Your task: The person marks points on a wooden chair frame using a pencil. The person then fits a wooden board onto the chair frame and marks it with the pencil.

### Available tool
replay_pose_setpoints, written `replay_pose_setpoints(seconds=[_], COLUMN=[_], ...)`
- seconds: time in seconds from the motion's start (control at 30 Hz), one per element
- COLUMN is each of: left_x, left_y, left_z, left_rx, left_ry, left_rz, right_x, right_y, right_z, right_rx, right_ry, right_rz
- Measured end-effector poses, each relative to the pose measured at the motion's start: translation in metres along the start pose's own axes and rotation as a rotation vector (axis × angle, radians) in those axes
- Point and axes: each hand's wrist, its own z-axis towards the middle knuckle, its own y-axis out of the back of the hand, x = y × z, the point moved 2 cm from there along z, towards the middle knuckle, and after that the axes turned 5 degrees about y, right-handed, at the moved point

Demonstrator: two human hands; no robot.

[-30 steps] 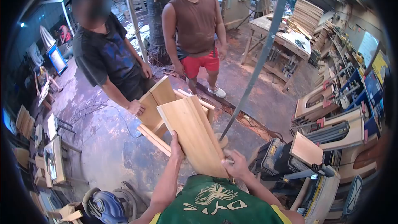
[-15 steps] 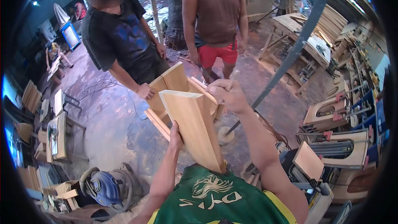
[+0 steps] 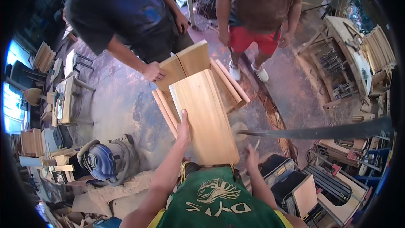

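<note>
"Board (image 3: pixel 206 122) first: where is it held?"

"Just in front of the green shirt (image 3: pixel 217 198), its broad face turned up and its near end close to the cloth; whether the two touch cannot be told."

"And how is it gripped?"

"By one side only. The right hand (image 3: pixel 253 158) is held just off the near right corner, fingers partly curled; whether anything is held in it cannot be told. The left edge is clasped by the left hand (image 3: pixel 184 130), thumb laid over the face."

"Can that be called steady?"

"Only partly, it seems. Twisting is best resisted if the right edge is supported too, and any swing should be kept clear of the dark pole (image 3: pixel 316 133)."

"And farther out?"

"Part of the wooden frame (image 3: pixel 231 85) is covered by the board's far end; contact cannot be judged. One upright panel (image 3: pixel 171 74) is gripped by a co-worker's hand (image 3: pixel 154 72), so knocks there are best avoided. Beyond, red shorts (image 3: pixel 255 40) are worn by a second person, and a wooden desk (image 3: pixel 337 27) is seen at the right."
</note>
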Motion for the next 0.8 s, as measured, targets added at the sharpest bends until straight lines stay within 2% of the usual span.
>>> replay_pose_setpoints(seconds=[0.03, 0.1, 0.17, 0.27, 0.47, 0.53, 0.63, 0.8], left_x=[0.008, 0.021, 0.041, 0.083, 0.134, 0.146, 0.144, 0.157], left_y=[-0.007, -0.023, -0.034, -0.04, -0.052, -0.055, -0.068, -0.082], left_z=[0.014, 0.052, 0.091, 0.171, 0.291, 0.308, 0.319, 0.343], left_rx=[-0.086, -0.183, -0.216, -0.335, -0.456, -0.417, -0.323, -0.246], left_ry=[0.037, 0.079, 0.109, 0.156, 0.319, 0.271, 0.261, 0.332], left_rz=[0.02, 0.045, 0.059, 0.156, 0.396, 0.29, 0.142, -0.049], right_x=[-0.076, -0.101, -0.151, -0.154, -0.195, -0.201, -0.188, -0.192], right_y=[0.048, 0.079, 0.103, 0.09, 0.086, 0.084, 0.072, 0.07], right_z=[0.017, -0.009, -0.014, -0.023, -0.024, -0.035, -0.044, -0.052], right_rx=[-0.001, -0.036, 0.051, 0.062, 0.001, -0.02, 0.002, -0.007], right_ry=[-0.173, -0.356, -0.19, -0.186, -0.464, -0.511, -0.358, -0.589], right_rz=[-0.019, -0.481, -0.699, -0.71, -0.571, -0.502, -0.606, -0.594])
